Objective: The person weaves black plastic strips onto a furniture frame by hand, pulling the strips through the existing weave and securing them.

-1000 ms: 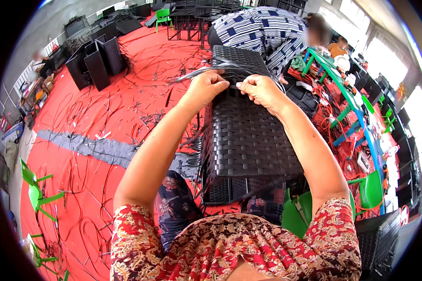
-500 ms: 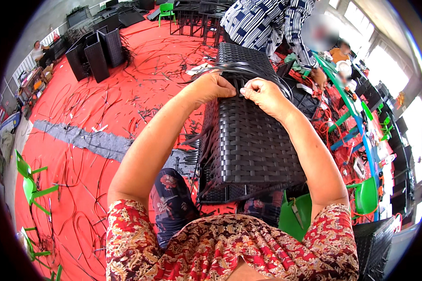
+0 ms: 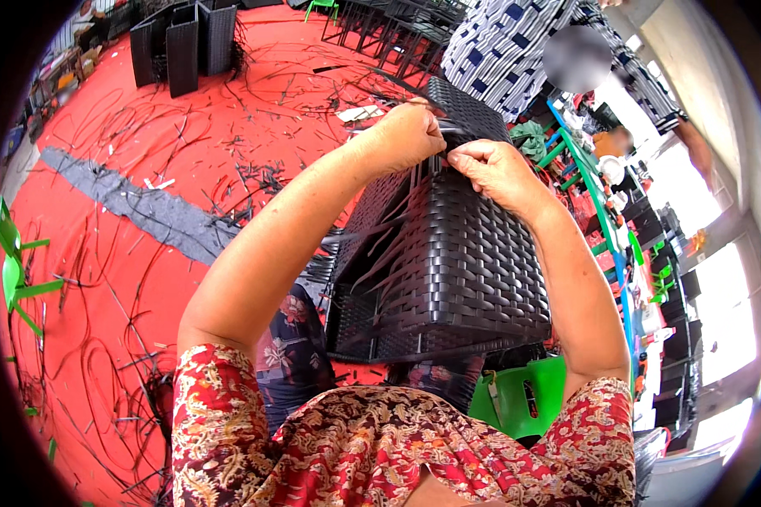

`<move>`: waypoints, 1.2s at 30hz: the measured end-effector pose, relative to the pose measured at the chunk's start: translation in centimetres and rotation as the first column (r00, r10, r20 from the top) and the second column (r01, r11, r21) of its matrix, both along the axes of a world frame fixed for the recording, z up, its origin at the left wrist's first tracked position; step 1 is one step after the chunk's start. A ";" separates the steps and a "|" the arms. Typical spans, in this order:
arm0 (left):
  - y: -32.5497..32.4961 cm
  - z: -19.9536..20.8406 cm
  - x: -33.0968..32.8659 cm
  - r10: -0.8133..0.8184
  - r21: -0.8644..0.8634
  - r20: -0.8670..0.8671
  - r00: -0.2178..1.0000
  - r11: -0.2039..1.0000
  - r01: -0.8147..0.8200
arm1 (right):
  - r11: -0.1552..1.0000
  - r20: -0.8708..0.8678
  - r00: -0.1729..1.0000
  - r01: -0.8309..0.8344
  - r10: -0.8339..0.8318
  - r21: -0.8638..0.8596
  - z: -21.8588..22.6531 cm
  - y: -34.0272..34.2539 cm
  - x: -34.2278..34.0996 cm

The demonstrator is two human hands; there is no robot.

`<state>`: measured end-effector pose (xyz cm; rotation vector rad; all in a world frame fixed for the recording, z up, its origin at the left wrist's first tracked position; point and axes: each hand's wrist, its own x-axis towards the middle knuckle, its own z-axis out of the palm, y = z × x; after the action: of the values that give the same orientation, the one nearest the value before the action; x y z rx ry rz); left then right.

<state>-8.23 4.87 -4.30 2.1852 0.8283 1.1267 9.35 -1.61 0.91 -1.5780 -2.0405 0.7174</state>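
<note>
A black woven wicker piece [image 3: 482,262] stands before me over my knees, its frame open on the left side with loose strip ends [image 3: 389,253] sticking out. My left hand [image 3: 407,137] is closed at the top of its weave, gripping a black plastic strip [image 3: 454,131]. Close beside it on the right, my right hand [image 3: 495,173] pinches at the weave's upper edge. What lies between its thumb and forefinger is too small to make out. The piece's far part [image 3: 469,108] reaches away beyond my hands.
Red floor covering [image 3: 110,279] carries many scattered strips and a grey cloth runner [image 3: 144,196]. A person in a patterned shirt [image 3: 499,51] stands beyond the piece. Green chairs [image 3: 13,270] are at left, a green seat [image 3: 516,397] by my right knee, black woven units [image 3: 182,46] far left.
My left hand has risen slightly and turned into a fist. The woven piece now shows more of its open left side. The other person has straightened and swung an arm right.
</note>
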 end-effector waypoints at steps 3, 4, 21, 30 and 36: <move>0.8 -1.8 -0.4 -0.087 0.026 0.185 0.979 0.996 0.084 | 0.992 -0.093 0.995 0.019 -0.030 -0.124 0.0 0.9 0.0; 1.1 -2.5 -0.3 -0.086 -0.002 0.233 0.969 0.996 0.089 | 0.984 -0.140 0.989 0.026 -0.051 -0.178 0.1 1.1 0.1; -1.5 -8.0 3.1 -0.039 -0.400 0.737 0.675 0.780 0.481 | 0.997 -0.142 0.988 0.051 -0.058 -0.053 0.9 0.3 -0.7; -1.4 -7.1 2.8 -0.054 -0.436 0.755 0.653 0.702 0.563 | 0.997 0.061 0.996 -0.070 0.069 0.024 0.9 0.5 -0.9; -0.9 -7.8 3.0 -0.111 -0.324 0.710 0.695 0.825 0.462 | 1.000 -0.007 1.000 0.008 -0.008 0.027 0.7 0.4 -1.6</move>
<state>-5.20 3.97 -12.07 1.2739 0.3431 1.2417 7.80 -1.22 1.61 -1.5653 -2.0299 0.6882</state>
